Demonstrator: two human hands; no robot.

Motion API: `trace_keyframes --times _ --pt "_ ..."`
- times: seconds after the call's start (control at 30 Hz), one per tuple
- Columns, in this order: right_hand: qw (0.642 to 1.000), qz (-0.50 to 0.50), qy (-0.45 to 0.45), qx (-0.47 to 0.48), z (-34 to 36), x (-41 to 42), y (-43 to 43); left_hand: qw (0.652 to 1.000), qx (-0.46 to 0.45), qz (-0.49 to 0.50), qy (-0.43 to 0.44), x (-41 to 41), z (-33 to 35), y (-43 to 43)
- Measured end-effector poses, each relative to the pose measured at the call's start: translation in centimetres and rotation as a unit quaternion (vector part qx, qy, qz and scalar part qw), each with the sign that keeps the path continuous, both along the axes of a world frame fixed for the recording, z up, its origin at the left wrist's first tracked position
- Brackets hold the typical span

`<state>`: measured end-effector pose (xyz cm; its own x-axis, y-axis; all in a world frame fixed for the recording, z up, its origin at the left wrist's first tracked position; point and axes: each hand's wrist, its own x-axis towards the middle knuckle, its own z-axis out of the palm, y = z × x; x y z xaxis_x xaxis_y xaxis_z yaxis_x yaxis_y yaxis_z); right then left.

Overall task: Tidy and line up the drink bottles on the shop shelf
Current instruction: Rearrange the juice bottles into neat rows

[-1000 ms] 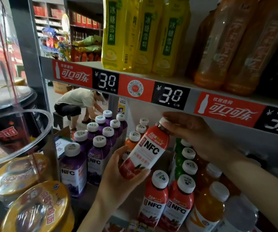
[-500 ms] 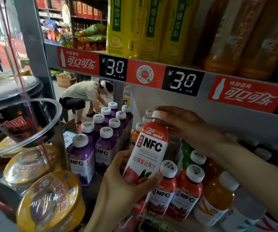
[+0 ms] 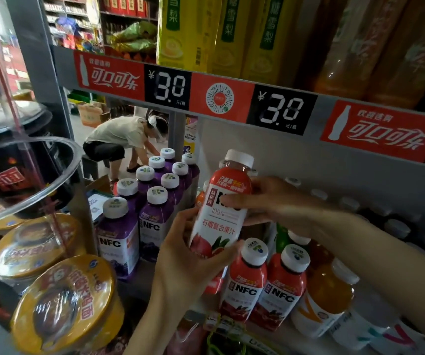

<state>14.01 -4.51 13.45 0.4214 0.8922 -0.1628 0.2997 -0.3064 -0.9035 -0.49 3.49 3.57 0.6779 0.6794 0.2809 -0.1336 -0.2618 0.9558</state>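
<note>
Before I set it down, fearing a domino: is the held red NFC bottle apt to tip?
Likely, if nudged: the red NFC bottle is tall and narrow. It looks full, so probably heavy for its size. Its smooth label may be slippery.

Wearer's body: only two hands and two forearms are seen

Left hand [image 3: 180, 254] and right hand [image 3: 270, 203] are shown bare, uncovered from fingertips to wrist. Left forearm [image 3: 155, 316] is seen bare down to the bottom frame edge. Right forearm [image 3: 375, 252] is seen bare out to the right edge, where it is widened by lens distortion. Fingers [image 3: 234, 201] are rendered slim and long. Nails are blurred, so length and finish cannot be told. Knuckle and wrist detail is softened by motion blur
</note>
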Motion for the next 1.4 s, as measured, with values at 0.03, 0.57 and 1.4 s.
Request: trace_keyframes --times 0.03,0.57,1.4 --pt "1.000 -0.006 -0.008 0.008 0.1 0.3 0.1 1.000 0.009 -0.003 -0.002 0.5 0.1 0.3" --pt "0.972 -0.154 -0.175 -0.015 -6.2 4.9 1.2 0.995 -0.083 0.052 -0.021 2.2 -2.5 1.2" --pt "0.968 -0.196 -0.111 -0.113 -10.5 8.4 3.4 0.994 -0.107 -0.019 0.019 1.2 -5.6 0.6"
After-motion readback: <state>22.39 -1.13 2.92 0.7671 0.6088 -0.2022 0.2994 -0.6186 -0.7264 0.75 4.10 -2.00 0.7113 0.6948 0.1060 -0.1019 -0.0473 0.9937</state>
